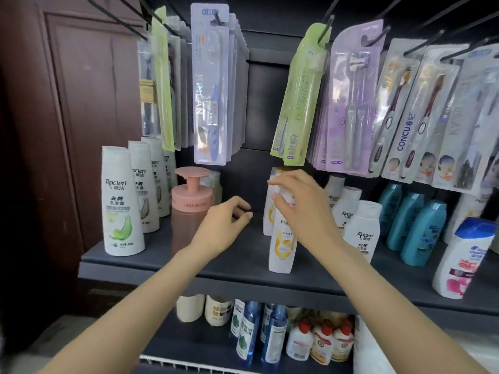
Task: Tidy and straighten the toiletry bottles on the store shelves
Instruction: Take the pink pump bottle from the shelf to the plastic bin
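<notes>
Progress: judged midway; the white Raclen row [122, 201] at left of frame stands upright in file, the teal bottles [413, 225] at right lean.
Left to do: the gap at mid-shelf [243, 255] and the leaning rows.
Yellow-and-white bottle [282, 238]: centre frame, at the shelf's front edge, upright, label forward, another behind it.
Right hand [299, 201]: fingers curled round that bottle's top.
Left hand [226, 220]: loosely curled, holding nothing, just right of the pink pump bottle [189, 209].
</notes>
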Demonstrator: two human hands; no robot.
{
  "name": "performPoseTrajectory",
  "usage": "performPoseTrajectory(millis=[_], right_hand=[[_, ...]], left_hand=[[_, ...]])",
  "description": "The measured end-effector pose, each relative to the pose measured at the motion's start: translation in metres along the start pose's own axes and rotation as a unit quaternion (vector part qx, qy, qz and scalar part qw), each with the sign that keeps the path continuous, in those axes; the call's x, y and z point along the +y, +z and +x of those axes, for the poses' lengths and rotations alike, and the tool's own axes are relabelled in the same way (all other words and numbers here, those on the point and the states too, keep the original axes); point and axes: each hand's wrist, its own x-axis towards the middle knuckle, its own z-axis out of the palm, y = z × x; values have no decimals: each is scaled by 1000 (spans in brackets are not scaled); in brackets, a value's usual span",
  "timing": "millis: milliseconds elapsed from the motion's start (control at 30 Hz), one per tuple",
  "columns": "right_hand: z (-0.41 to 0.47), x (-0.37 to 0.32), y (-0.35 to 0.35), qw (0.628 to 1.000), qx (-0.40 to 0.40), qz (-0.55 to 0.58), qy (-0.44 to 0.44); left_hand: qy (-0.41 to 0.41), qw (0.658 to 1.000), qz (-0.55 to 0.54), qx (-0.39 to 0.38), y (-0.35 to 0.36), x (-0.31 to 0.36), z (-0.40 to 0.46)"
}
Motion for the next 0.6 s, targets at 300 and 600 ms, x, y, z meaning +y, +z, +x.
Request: performPoseTrajectory(millis=[300,600], right_hand=[[8,-61,77,978,-103,108,148],[1,-75,144,893,-158,261,331]], left_hand=[[-4,991,70,114,-90,-31,-35],[-53,998,-28,-26,-120,-76,-15]])
